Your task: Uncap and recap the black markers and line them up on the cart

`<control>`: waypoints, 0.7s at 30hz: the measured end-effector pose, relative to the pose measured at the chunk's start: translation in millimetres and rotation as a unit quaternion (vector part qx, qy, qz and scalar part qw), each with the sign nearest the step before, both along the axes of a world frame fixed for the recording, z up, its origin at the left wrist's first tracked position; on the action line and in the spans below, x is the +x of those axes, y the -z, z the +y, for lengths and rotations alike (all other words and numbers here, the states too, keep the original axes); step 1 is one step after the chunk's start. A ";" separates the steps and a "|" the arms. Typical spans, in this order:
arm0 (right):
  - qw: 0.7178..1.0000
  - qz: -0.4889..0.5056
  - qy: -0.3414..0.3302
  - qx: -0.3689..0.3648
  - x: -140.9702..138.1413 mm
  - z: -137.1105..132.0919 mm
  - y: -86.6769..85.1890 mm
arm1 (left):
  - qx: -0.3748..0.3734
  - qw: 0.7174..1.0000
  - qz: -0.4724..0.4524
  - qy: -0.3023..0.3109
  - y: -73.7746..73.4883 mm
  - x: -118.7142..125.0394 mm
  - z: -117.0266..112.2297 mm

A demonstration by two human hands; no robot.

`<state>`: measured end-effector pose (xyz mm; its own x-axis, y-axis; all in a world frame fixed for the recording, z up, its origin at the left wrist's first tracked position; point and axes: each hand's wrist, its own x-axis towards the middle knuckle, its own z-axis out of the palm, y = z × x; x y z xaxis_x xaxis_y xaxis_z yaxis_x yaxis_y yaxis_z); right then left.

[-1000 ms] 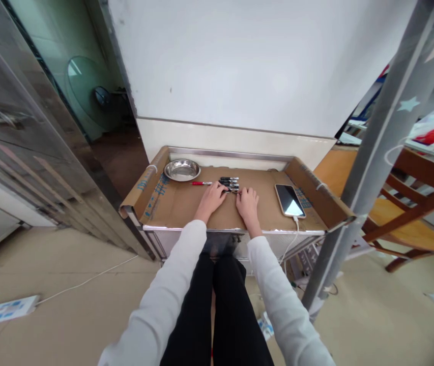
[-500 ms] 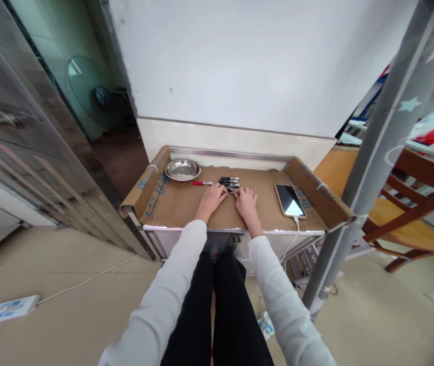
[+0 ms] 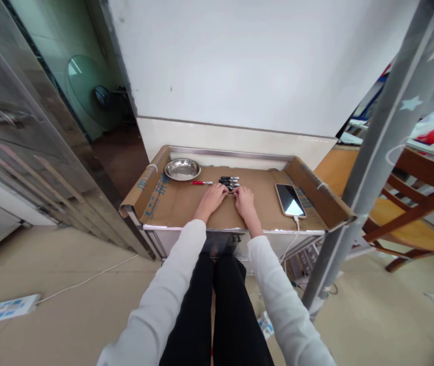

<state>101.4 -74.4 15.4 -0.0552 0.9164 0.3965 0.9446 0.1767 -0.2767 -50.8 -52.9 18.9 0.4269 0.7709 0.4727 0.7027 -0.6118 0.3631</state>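
Several black pens [image 3: 229, 179] lie side by side in a short row on the cardboard. At the near end of that row, my left hand [image 3: 215, 196] has its fingers closed on the left end of a dark pen. My right hand [image 3: 243, 199] pinches the same pen's right end, mostly hidden by my fingertips. A red pen [image 3: 202, 183] lies to the left of the row, beyond my left hand. Farther left and back stands a shiny metal dish [image 3: 182, 170].
Cardboard [image 3: 178, 208] with raised sides lines the table. On its right part lies a phone [image 3: 290, 200] with a white cable plugged in. A grey metal post [image 3: 373, 142] rises at the right, in front of a wooden chair [image 3: 415, 234]. A white wall panel stands behind.
My right hand has shifted slightly left, and its fingers are drawn closer together. My left hand stays almost where it was. The red pen appears moved very slightly left.
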 end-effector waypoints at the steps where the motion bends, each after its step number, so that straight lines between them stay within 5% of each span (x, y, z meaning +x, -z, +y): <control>1: 1.000 -0.001 0.002 0.003 -0.1 -0.2 0.1 | 0.000 1.000 0.003 0.004 -0.1 0.0 0.2; 14: 0.996 -0.047 0.069 0.033 -1.8 -5.7 1.6 | -0.005 1.000 0.013 -0.013 -0.5 1.5 0.6; 21: 0.998 0.021 -0.019 0.048 0.7 -0.6 3.5 | -0.011 1.000 -0.025 0.011 -4.1 1.0 -2.7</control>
